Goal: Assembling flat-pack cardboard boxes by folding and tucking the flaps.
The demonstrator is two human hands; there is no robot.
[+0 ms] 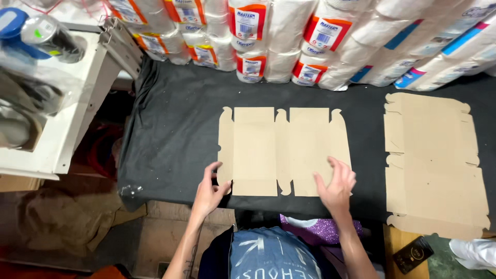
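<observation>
I am at the start of folding a box. The flat cardboard piece (283,150) lies open on the black cloth (175,129), with all its flaps still flat. None of them stands up yet.

My left hand (209,192) is at the near left corner of the cardboard. My fingers are bent and my thumb and first finger seem to pinch the little side flap there, but I do not have it wrapped in my fist. My right hand (337,187) lies on top of the cardboard near its near right corner. That hand is open, fingers spread a bit, pressing down and holding nothing.

So the cardboard is right under and between my hands, reaching away from me toward the wrapped paper rolls (268,41) stacked past its far edge.

I think the next move needs me to lift a flap along its crease while the other hand keeps the middle part flat, so the piece does not slide on the cloth.

To the right of the cardboard, well apart from it, sits a stack of more flat cardboard pieces (436,160). To its left, past the cloth's edge, is a white shelf (67,134).
</observation>
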